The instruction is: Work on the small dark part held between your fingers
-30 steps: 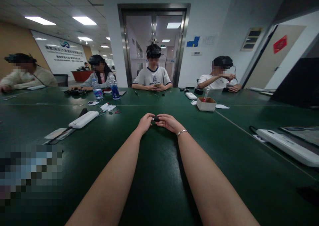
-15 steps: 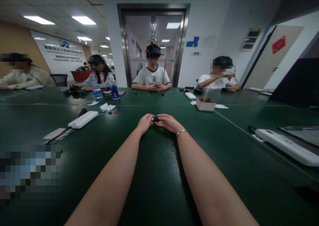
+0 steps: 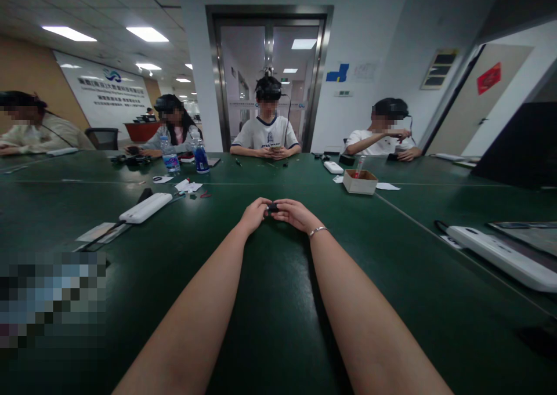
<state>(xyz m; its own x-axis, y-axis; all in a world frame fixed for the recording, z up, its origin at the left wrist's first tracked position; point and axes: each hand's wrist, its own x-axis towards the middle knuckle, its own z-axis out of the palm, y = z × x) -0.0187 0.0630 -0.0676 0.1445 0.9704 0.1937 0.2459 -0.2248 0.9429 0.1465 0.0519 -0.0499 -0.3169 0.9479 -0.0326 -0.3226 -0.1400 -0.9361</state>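
Observation:
Out ahead over the green table (image 3: 278,302), my two hands meet around a small black object with a silvery end (image 3: 272,207). Its size and shape are hard to make out, and the fingers cover part of it. My left hand (image 3: 255,214) pinches the silvery end from the left. From the right, my right hand (image 3: 296,213) grips the black part between thumb and fingers. A silver bracelet (image 3: 317,231) circles my right wrist.
White power strips (image 3: 145,208) (image 3: 500,256) lie left and right. Beyond my hands stand a small box (image 3: 360,183), two bottles (image 3: 201,158) and paper scraps (image 3: 188,186). Several people wearing headsets sit across the table, one person (image 3: 266,131) directly opposite.
My hands and the small black object stay almost still, with the fingers barely shifted. At the far right, a person's raised hand has moved slightly.

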